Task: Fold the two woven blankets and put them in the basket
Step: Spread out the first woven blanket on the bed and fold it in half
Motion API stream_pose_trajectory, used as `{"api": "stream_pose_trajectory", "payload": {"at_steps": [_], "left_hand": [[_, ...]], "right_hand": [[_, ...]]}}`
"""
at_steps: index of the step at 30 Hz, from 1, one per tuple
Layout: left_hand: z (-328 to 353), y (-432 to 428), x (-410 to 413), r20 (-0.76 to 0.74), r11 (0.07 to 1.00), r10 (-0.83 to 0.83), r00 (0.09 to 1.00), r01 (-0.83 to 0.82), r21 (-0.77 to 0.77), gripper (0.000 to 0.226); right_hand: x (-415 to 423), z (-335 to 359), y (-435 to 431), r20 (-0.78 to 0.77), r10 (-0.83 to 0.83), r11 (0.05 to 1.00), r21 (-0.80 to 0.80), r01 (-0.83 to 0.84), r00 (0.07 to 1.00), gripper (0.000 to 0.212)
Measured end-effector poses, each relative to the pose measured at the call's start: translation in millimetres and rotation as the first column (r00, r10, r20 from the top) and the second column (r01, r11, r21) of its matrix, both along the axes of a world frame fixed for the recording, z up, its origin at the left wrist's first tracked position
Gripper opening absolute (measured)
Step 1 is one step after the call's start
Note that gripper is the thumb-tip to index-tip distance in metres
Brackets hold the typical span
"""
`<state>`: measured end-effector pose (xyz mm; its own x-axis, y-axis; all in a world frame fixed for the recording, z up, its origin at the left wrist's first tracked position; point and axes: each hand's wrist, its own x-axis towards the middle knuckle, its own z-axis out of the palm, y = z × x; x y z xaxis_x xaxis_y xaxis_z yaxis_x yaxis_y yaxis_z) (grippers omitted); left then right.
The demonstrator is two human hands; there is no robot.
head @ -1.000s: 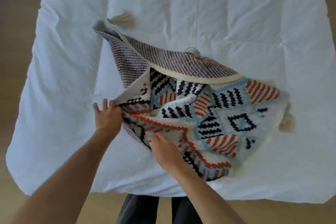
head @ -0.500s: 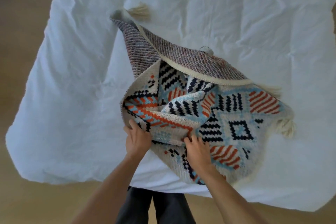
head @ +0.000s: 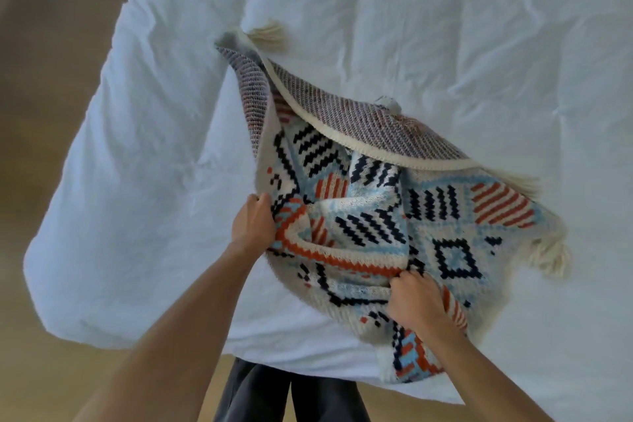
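I am gripping one patterned woven blanket (head: 455,226) at centre frame with both hands: my left hand (head: 252,223) is pinching its left edge, my right hand (head: 412,300) is closing fingers on a lower fold. Three cream tassels are showing. It is lying bunched on one white duvet (head: 154,154), above my dark trousers (head: 291,394).

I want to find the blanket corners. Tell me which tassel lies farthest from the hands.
The far-left tassel, at the raised corner of the blanket. The other two tassels lie on the right side, nearer the right hand.
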<state>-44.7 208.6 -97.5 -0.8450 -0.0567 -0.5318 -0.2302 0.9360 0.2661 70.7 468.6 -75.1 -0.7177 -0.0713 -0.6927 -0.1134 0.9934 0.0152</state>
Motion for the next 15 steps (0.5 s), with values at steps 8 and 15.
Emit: {"api": "stream_pose_trajectory", "payload": {"at_steps": [8, 15], "left_hand": [[12.0, -89.0, 82.6, 0.392, 0.951, 0.227, 0.892, -0.115, -0.287, 0.023], [6.9, -92.1, 29.4, 0.31, 0.961, 0.123, 0.943, -0.035, -0.275, 0.035]], "right_hand": [[-75.9, 2.2, -50.6, -0.466, 0.032, 0.96, -0.23, -0.157, 0.884, 0.018], [-147.7, 1.0, -85.9, -0.574, 0.007, 0.976, -0.173, -0.13, 0.819, 0.037]]}}
